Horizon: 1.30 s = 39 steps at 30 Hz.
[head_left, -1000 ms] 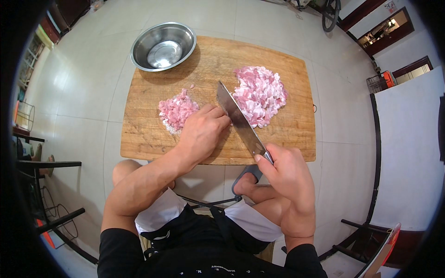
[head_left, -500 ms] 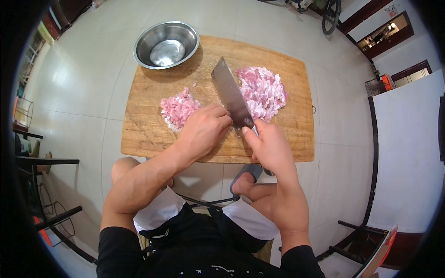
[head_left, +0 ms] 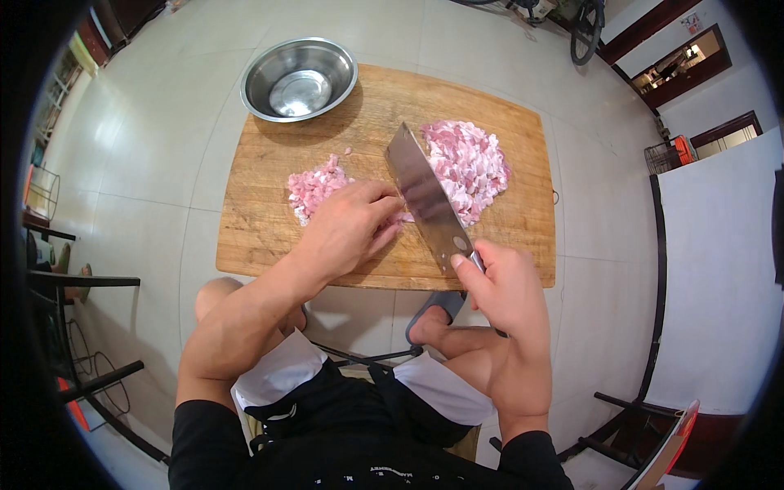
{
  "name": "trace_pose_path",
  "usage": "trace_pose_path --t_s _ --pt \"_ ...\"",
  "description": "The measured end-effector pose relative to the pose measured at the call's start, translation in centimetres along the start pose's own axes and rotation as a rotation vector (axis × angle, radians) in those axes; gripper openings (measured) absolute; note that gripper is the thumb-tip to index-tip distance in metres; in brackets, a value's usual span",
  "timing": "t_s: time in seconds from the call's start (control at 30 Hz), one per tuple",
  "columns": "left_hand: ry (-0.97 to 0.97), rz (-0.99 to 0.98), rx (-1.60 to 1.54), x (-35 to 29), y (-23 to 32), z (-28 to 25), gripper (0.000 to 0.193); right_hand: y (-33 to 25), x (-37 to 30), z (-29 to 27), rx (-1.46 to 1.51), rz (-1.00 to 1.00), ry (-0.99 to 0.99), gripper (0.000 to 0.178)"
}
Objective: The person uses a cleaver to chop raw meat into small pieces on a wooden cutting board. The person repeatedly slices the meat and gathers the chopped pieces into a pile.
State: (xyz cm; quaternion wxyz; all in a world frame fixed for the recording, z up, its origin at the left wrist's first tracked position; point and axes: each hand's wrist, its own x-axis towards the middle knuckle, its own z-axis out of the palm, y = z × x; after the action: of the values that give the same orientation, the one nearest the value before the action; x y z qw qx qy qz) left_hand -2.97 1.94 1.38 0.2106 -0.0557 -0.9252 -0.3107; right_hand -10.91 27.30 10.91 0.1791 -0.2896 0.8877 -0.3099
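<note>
My right hand [head_left: 508, 284] is wrapped round the handle of a wide-bladed cleaver [head_left: 429, 192]. The blade slants away to the far left over the cutting board. Close to the blade's left side, my left hand [head_left: 347, 227] has its fingers curled on a small strip of pink meat [head_left: 403, 216], mostly hidden beneath them. A small pile of diced meat [head_left: 314, 188] lies beyond my left hand. On the blade's right is a larger heap of cut meat [head_left: 469, 167], pink with white fat.
The wooden cutting board [head_left: 278, 245] is raised over a tiled floor [head_left: 155, 163]. At its far left corner sits a steel bowl [head_left: 300, 91] with nothing in it. Black metal legs [head_left: 90, 283] stand at the left, and a white panel [head_left: 719, 286] at the right.
The cleaver and my right hand have come nearer to me and to the right. My left fingers have shifted slightly, and a bit of the meat strip now shows beside the blade.
</note>
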Motion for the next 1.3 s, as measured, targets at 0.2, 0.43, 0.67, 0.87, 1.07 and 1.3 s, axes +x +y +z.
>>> trace_pose_path --t_s 0.2,0.43,0.67,0.87,1.07,1.3 --pt "-0.02 -0.041 0.013 0.6 0.3 0.5 0.039 -1.4 -1.2 -0.4 -0.012 0.087 -0.011 0.036" --pt "0.007 -0.105 0.072 1.5 0.3 1.4 0.042 -1.3 -1.0 -0.6 -0.025 0.107 0.007 0.035" --pt "0.019 -0.076 0.103 1.8 0.1 2.2 0.03 -1.2 -1.0 -0.7 -0.055 0.088 -0.036 0.034" --pt "0.009 -0.05 0.08 1.6 -0.2 2.0 0.019 -0.6 -0.6 -0.3 -0.143 0.012 -0.085 0.037" --pt "0.014 -0.041 0.051 1.4 -0.5 2.3 0.018 -1.4 1.8 2.0 -0.152 0.095 -0.096 0.038" --pt "0.012 -0.002 0.014 0.8 0.6 2.2 0.026 0.4 4.7 4.0 0.096 0.027 0.048 0.036"
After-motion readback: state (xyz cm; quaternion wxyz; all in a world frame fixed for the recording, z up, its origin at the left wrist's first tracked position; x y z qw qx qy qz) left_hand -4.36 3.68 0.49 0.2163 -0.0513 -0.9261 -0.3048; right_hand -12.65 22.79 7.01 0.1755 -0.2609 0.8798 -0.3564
